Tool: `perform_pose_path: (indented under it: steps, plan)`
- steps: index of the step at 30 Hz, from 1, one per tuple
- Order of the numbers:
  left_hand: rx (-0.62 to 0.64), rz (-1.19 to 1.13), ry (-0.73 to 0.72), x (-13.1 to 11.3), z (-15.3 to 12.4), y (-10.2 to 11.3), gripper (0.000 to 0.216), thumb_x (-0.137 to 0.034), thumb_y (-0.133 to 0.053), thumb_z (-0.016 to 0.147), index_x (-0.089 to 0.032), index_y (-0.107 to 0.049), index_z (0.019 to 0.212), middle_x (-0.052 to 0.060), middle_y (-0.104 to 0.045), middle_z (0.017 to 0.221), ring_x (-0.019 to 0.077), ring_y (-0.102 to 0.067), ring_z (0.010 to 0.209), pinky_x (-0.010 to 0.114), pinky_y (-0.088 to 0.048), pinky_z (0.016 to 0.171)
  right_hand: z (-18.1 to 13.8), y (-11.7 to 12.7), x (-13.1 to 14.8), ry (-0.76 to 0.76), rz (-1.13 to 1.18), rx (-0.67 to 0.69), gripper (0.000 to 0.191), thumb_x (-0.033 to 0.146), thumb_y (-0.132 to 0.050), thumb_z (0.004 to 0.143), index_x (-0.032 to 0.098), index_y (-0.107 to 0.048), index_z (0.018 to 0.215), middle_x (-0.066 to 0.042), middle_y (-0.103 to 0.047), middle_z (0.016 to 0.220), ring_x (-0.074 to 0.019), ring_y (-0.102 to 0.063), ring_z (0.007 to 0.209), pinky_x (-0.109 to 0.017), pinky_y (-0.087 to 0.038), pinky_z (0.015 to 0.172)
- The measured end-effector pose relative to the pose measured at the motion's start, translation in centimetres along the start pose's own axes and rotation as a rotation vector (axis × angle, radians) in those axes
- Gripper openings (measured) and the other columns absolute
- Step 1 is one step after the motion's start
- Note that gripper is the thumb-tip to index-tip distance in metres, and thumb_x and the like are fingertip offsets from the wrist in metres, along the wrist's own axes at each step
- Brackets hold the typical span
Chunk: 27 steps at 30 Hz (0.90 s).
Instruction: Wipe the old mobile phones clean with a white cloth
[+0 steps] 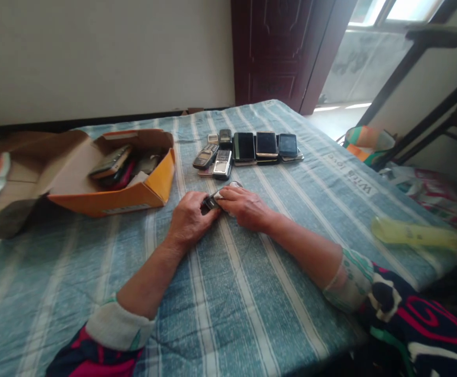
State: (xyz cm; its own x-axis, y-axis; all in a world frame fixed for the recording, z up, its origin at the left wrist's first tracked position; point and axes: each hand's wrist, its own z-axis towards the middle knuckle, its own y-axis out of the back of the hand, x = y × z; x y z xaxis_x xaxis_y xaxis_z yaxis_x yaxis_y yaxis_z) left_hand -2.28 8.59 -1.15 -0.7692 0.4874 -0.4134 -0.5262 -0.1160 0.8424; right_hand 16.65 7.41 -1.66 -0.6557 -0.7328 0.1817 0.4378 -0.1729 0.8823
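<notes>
My left hand (191,220) is closed around the near end of a dark mobile phone (211,201), held just above the striped tablecloth. Over the phone's other end lies my right hand (246,207), its fingers bent on a white wipe (218,195) pressed against the phone. Most of the phone is hidden by the fingers. Beyond the hands sits a group of old keypad phones, among them a dark one (206,155) and a silver-black one (222,164). To their right lie stacked touchscreen phones: one dark-screened (244,146), one gold-edged (267,144) and a smaller one (288,145).
An open orange cardboard box (106,204) with several phones inside stands at the left, its lid folded outward. The blue-green striped tablecloth (228,314) covers the table. A yellow translucent object (412,233) lies near the right edge. Bags (424,191) are beyond that edge.
</notes>
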Motion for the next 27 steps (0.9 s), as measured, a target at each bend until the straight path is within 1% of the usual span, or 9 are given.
perform_pose_path:
  steps: [3, 15, 24, 27]
  plan:
    - [0.001, 0.016, -0.009, -0.1, 0.1, 0.0, 0.031, -0.043, -0.060, 0.078, -0.016, -0.063, 0.092, 0.006, -0.061, 0.088, 0.0207, -0.058, 0.078, 0.032, -0.049, 0.071, 0.1, 0.2, -0.4, 0.013, 0.001, 0.041, 0.027, 0.007, -0.039, 0.093, 0.016, -0.062, 0.103, -0.008, -0.060, 0.104, -0.0200, -0.049, 0.104, -0.032, -0.040, 0.092]
    - [-0.007, 0.072, -0.018, -0.1, 0.3, -0.2, 0.034, -0.046, -0.062, 0.076, -0.016, -0.064, 0.090, 0.006, -0.061, 0.084, 0.0210, -0.058, 0.077, 0.031, -0.048, 0.068, -0.1, 1.0, -1.0, -0.048, 0.075, 0.079, 0.028, 0.005, -0.040, 0.090, 0.017, -0.063, 0.100, -0.007, -0.060, 0.105, -0.0187, -0.048, 0.099, -0.031, -0.038, 0.088]
    - [-0.005, 0.061, -0.036, -0.3, 0.4, -0.2, 0.030, -0.043, -0.064, 0.075, -0.016, -0.064, 0.087, 0.006, -0.062, 0.086, 0.0210, -0.058, 0.077, 0.032, -0.049, 0.071, -0.1, 1.1, -0.7, -0.063, 0.046, 0.091, 0.028, 0.006, -0.040, 0.090, 0.016, -0.064, 0.099, -0.007, -0.059, 0.102, -0.0190, -0.048, 0.095, -0.031, -0.039, 0.086]
    - [-0.002, 0.064, -0.029, -0.3, 0.4, -0.1, 0.028, -0.041, -0.064, 0.075, -0.016, -0.064, 0.086, 0.006, -0.061, 0.085, 0.0207, -0.058, 0.076, 0.032, -0.049, 0.070, 0.0, 1.2, -0.7, -0.095, 0.035, 0.092, 0.029, 0.005, -0.039, 0.090, 0.015, -0.064, 0.102, -0.007, -0.059, 0.102, -0.0198, -0.049, 0.097, -0.031, -0.039, 0.087]
